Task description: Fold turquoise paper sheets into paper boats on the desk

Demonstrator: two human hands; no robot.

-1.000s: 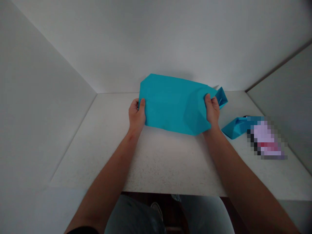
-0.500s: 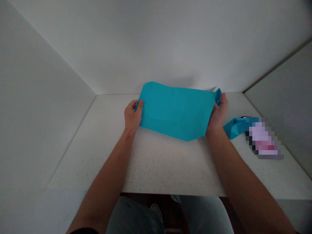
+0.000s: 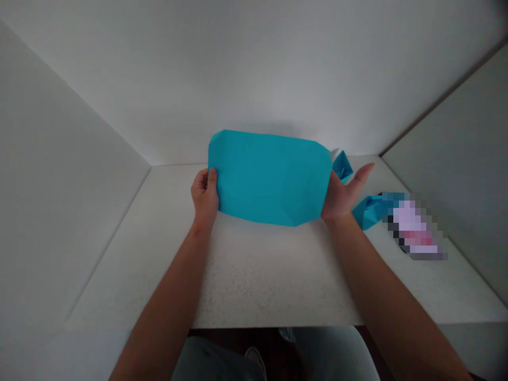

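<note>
A blue sheet of paper [image 3: 270, 180] with cut or folded corners is held up above the table, its broad face toward me. My left hand [image 3: 205, 190] is closed on its left edge, thumb in front and fingers behind. At the right edge, my right hand [image 3: 343, 196] is open with the thumb stretched outward; its other fingers are hidden behind the sheet. Just beyond that hand shows a small folded blue paper piece [image 3: 343, 166] with something whitish beside it. Whether it is joined to the sheet, I cannot tell.
Right of my right forearm, another folded blue paper piece [image 3: 368, 212] lies on the white table [image 3: 262, 275], against a pixelated phone-like object [image 3: 416, 227]. White walls [image 3: 254, 63] enclose the table at the back and both sides. The table's front edge is above my knees.
The sheet has levelled and flattened out, its top corners now more even. My right thumb has swung outward from the paper. The whole view has shifted slightly.
</note>
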